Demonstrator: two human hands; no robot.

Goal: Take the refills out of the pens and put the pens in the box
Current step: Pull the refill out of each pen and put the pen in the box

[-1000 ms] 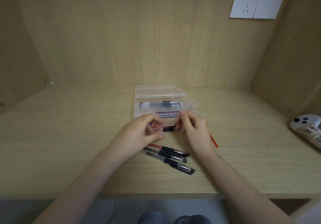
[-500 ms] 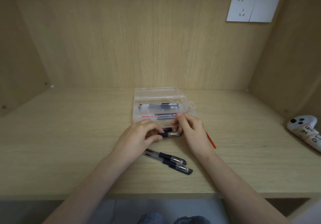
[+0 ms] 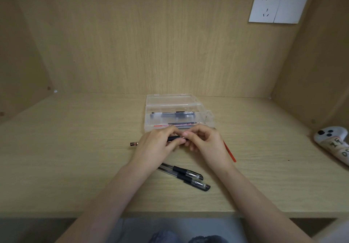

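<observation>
A pen with a black grip (image 3: 174, 139) lies level between my hands, just in front of the clear plastic box (image 3: 151, 108). My left hand (image 3: 156, 148) grips its barrel, whose rear end (image 3: 134, 144) sticks out to the left. My right hand (image 3: 205, 144) pinches the pen's tip end. Inside the box lie a black pen (image 3: 175, 116) and a red-tinted one (image 3: 177, 124). Two black-capped pens (image 3: 188, 178) lie on the desk near my left wrist. A red refill (image 3: 229, 152) pokes out behind my right hand.
The desk (image 3: 75, 157) is a wooden alcove with walls on three sides. A white game controller (image 3: 334, 144) lies at the right edge. A white wall socket (image 3: 278, 6) sits high on the back wall.
The hands have shifted slightly toward me with the pen; its rear end now shows to the left of my left hand. The camera has tilted a little.
</observation>
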